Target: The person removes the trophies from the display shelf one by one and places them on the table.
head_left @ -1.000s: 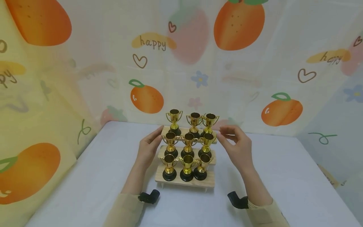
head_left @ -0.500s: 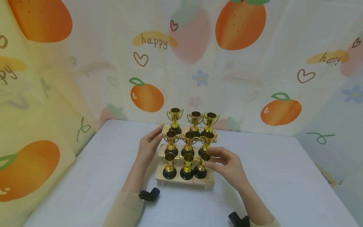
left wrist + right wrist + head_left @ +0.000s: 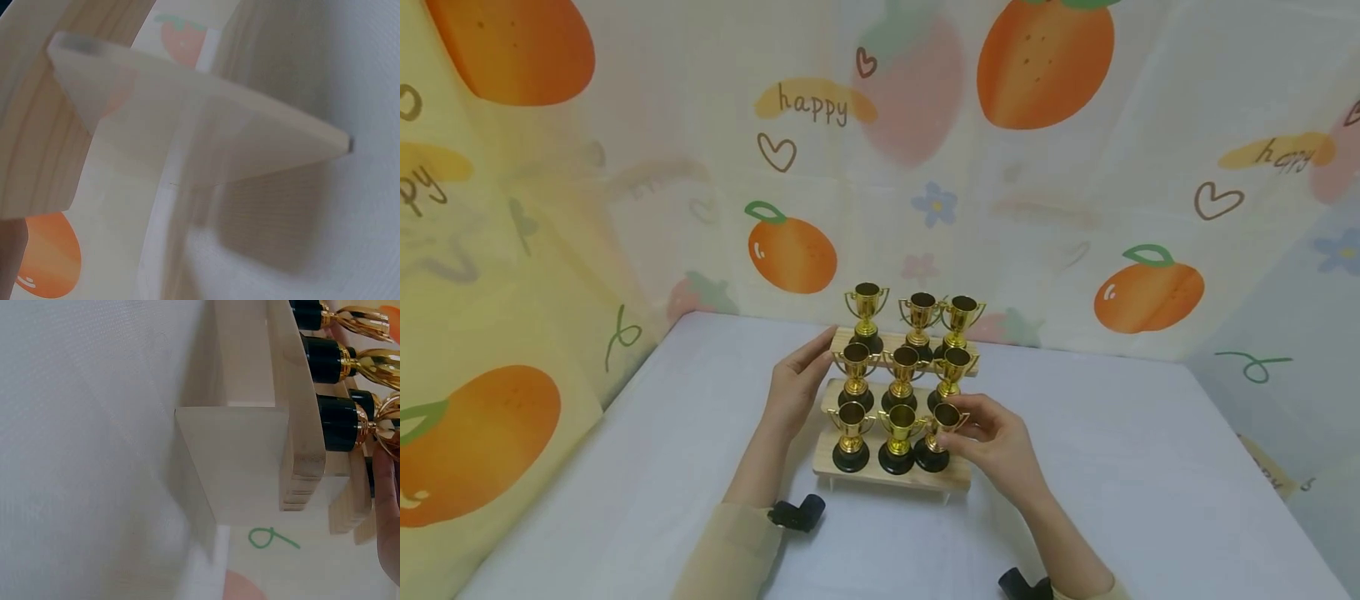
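Right hand (image 3: 997,446) pinches a trophy (image 3: 932,456) front-right on the stand (image 3: 880,478); left hand (image 3: 792,387), fingers extended, seemingly touches its back-left end.

Head view: soft, subdued light; backdrop (image 3: 1037,275) yellowish at left, grey-blue at right; small glints on cups (image 3: 901,427). The 2 wrist views are greyer, with soft-edged shadows on the table (image 3: 81,487) beside the stand (image 3: 306,450). Left wrist view: stand edges slightly blurred.
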`<state>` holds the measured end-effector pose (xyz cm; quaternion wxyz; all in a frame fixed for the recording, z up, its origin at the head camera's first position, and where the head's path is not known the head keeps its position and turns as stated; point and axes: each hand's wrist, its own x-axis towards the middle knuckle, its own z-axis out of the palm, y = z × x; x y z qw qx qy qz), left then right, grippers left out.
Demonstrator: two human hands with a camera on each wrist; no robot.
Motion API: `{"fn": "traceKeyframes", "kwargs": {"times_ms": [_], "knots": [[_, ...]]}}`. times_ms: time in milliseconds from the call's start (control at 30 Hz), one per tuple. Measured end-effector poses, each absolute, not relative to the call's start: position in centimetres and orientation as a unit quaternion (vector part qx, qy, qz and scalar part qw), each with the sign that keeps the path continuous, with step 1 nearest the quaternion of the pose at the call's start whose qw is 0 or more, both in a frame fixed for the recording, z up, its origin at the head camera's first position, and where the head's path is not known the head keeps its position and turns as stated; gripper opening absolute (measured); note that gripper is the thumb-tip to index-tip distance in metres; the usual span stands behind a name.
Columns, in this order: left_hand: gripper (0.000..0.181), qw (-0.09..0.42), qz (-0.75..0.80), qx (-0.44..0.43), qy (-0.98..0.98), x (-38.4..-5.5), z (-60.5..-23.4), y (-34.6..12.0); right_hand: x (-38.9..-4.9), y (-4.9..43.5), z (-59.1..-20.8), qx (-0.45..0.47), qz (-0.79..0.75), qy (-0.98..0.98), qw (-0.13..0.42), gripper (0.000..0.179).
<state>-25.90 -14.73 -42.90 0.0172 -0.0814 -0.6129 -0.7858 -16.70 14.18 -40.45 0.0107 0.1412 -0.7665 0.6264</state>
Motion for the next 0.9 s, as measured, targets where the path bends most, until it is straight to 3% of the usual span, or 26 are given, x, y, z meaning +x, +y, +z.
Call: {"fn": "traceKeyframes", "kwargs": {"times_ms": [900], "knots": [[0.050,0.017,-0.777,-0.076,-0.624,-26.0,-42.8,-14.8,-15.3,17.5,-40.6,0.149,0.597,-0.786,0.055,0.039]]}}
